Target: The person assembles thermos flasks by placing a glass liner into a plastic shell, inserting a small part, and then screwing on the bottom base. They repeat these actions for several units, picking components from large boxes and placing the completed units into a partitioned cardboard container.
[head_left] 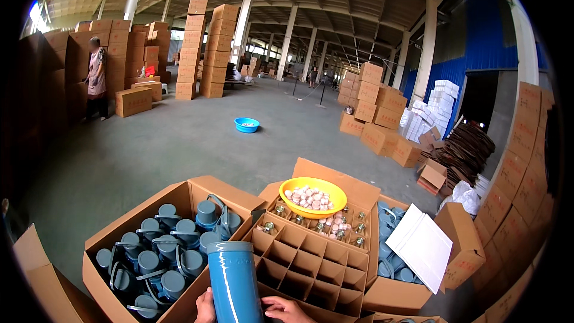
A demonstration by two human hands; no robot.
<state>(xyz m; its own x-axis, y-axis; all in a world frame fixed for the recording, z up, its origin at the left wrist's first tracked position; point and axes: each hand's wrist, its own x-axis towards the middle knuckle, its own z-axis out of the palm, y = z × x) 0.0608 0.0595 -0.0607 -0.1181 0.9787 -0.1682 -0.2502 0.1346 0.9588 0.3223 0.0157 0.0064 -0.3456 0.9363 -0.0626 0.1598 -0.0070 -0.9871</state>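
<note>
Both hands, left hand point(205, 306) and right hand point(286, 309), clasp the upright blue flask point(234, 281), fingers wrapped round it; the divided carton point(311, 263) sits at two o'clock

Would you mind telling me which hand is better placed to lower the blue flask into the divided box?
Probably the right hand: it grips the blue flask on the side facing the divided box; the left hand lies farther away.

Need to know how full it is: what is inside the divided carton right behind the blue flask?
The divided carton has empty near cells. Far cells hold small metal-topped pieces and pinkish stoppers. A yellow bowl of stoppers covers some far cells. The blue flask hides a near corner.
</note>
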